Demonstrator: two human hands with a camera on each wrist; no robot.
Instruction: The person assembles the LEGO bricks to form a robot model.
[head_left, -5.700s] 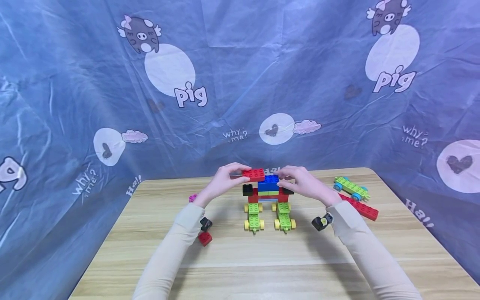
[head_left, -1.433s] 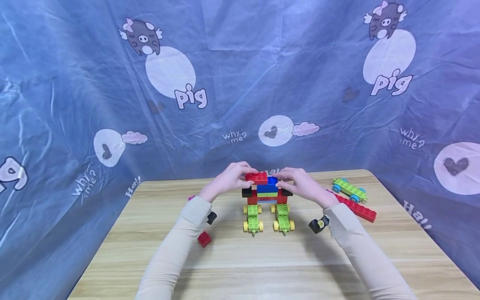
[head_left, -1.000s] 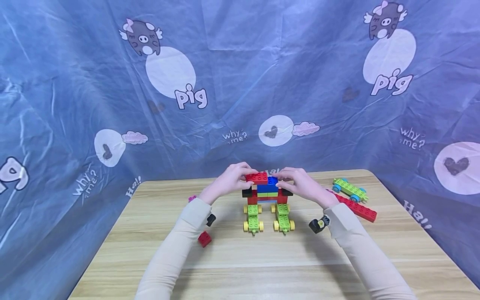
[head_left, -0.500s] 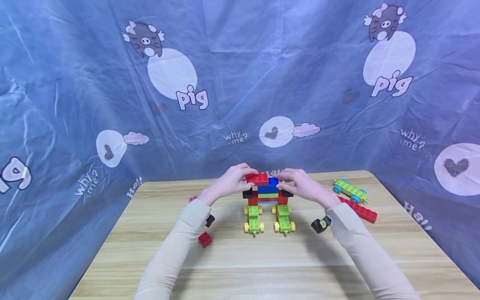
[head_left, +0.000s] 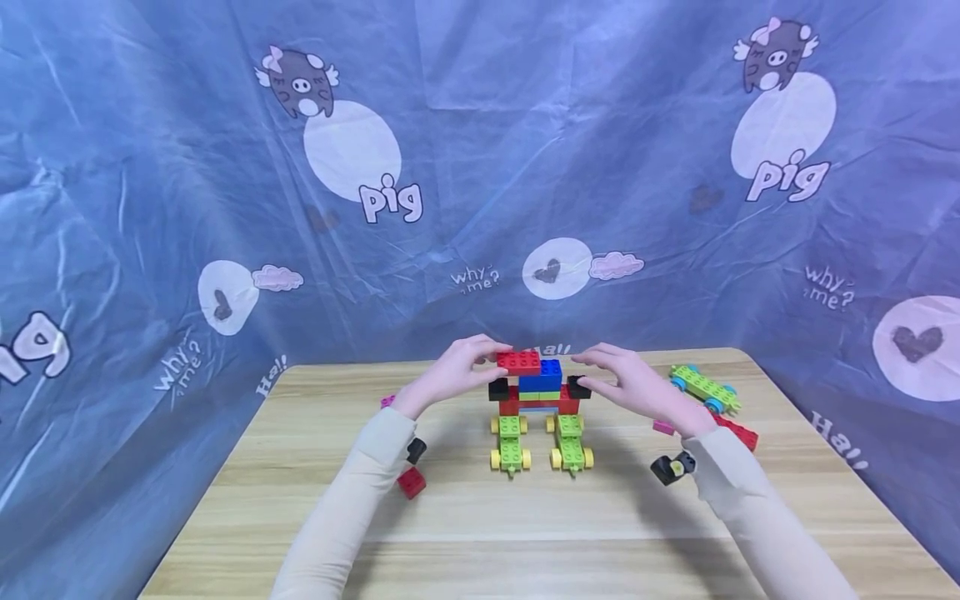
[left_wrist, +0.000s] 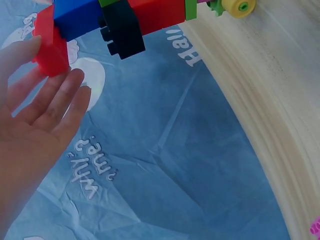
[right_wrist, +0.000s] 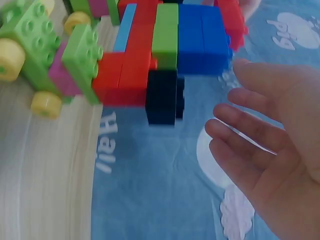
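Observation:
A built figure of toy building blocks stands mid-table on two lime wheeled bases with yellow wheels. Red blocks form its lower body, black blocks stick out at either side, and blue blocks sit higher up. My left hand pinches a red building block at the top, which overhangs the blue blocks on the left; in the left wrist view, thumb and fingers are on opposite faces of that block. My right hand is off the figure's right side, fingers apart and holding nothing, as the right wrist view confirms.
On the right lie a lime wheeled base with blue wheels, a long red block and a pink block. Left of the figure are a small red block and a pink piece. A printed blue cloth hangs behind.
My right hand has let go of the blue blocks and moved right. Over the earlier frames, the red block in my left hand came down and rightward onto the blue blocks.

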